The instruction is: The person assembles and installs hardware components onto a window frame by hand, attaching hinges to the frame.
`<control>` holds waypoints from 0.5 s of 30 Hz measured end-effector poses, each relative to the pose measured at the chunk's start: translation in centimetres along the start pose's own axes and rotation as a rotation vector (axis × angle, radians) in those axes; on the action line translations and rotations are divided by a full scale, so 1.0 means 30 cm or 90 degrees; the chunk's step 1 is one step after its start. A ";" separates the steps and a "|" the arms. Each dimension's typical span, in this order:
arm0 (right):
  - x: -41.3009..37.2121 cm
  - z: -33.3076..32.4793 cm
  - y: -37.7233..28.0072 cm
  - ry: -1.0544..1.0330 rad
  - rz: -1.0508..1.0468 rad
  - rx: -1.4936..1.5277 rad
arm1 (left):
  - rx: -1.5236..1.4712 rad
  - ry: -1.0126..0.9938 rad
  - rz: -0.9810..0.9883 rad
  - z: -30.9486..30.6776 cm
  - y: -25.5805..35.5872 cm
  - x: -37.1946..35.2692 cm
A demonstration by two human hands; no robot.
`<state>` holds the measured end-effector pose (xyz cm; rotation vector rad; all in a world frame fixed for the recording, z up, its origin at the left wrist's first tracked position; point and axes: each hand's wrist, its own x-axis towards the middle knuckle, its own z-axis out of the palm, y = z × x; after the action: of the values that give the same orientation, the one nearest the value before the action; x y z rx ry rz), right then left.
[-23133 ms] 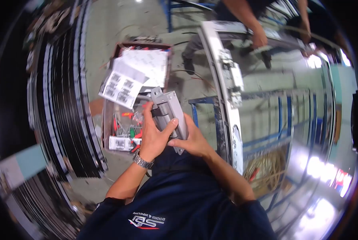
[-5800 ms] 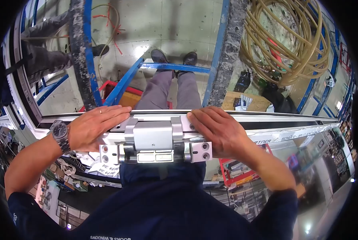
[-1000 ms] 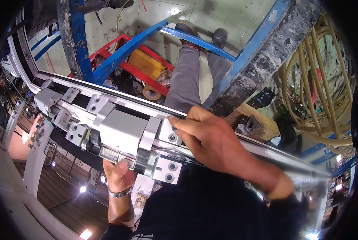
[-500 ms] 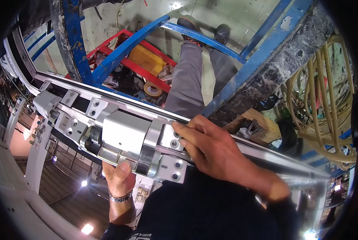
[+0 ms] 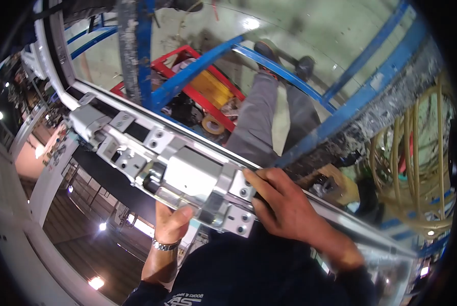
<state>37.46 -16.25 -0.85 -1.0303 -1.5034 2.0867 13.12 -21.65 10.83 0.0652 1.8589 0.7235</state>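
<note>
A silvery white hinge assembly with several screw holes lies along a long white frame. Under its lower edge is my left hand, a metal-band watch on the wrist; the thumb presses a clear and metal strip there, and the other fingers are mostly hidden behind the part. My right hand grips the right end of the assembly, its fingers pressed on the drilled plates and its thumb out of sight. To the left, a second grey-white hinge block sits against the frame.
Blue metal bars cross beyond the frame. A red rack holds a yellow tray and a tape roll. Coiled tan hose hangs at the right, near a wooden block. Legs and shoes show above the frame.
The whole view has shifted, so the frame, hinge assembly and both hands appear farther right and slightly lower. Both hands keep their hold on the assembly.
</note>
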 end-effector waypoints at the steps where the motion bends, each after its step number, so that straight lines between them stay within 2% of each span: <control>1: 0.007 -0.009 -0.010 -0.004 -0.012 -0.003 | -0.002 -0.010 -0.012 0.007 0.007 0.003; 10: 0.025 -0.021 -0.053 -0.046 -0.040 -0.034 | 0.010 -0.058 -0.132 -0.048 0.044 -0.026; 14: 0.019 -0.029 -0.066 -0.079 -0.025 -0.045 | -0.071 -0.131 -0.102 -0.111 -0.022 -0.018; 15: 0.014 -0.026 -0.066 -0.084 -0.017 -0.050 | -0.043 -0.130 -0.101 -0.104 -0.010 -0.019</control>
<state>37.51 -14.74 0.70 -0.9098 -1.6655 2.1287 10.75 -23.51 11.86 -0.0510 1.6241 0.6439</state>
